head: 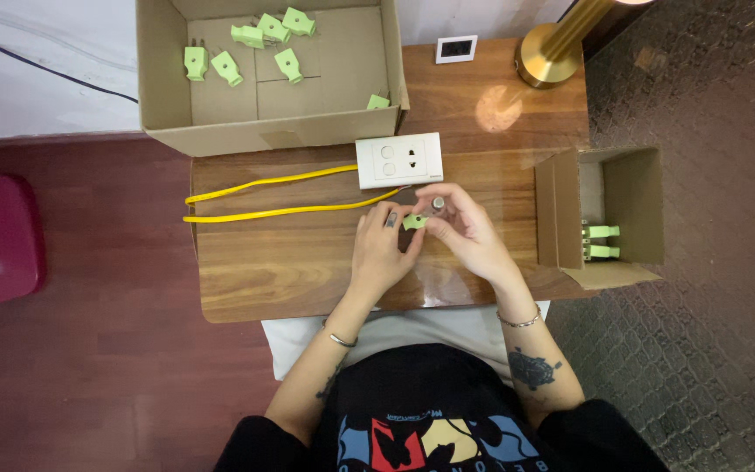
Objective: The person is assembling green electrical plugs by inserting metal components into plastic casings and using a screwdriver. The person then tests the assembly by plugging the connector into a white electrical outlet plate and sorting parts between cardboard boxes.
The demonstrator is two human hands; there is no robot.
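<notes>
Left hand [382, 253], right hand [465, 229] pinch green plug [414, 222] mid-table; socket plate [399, 161] just beyond.

Small wooden table [290, 271] on dark red floor [89, 350], brass lamp base [545, 59], white wall [37, 96].

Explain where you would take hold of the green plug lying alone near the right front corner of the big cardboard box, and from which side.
Grip the green plug across its blocky body, coming from above through the open top of the cardboard box. It lies close to the front and right walls, so a sideways approach looks blocked. Its prongs are too small to make out.
</notes>
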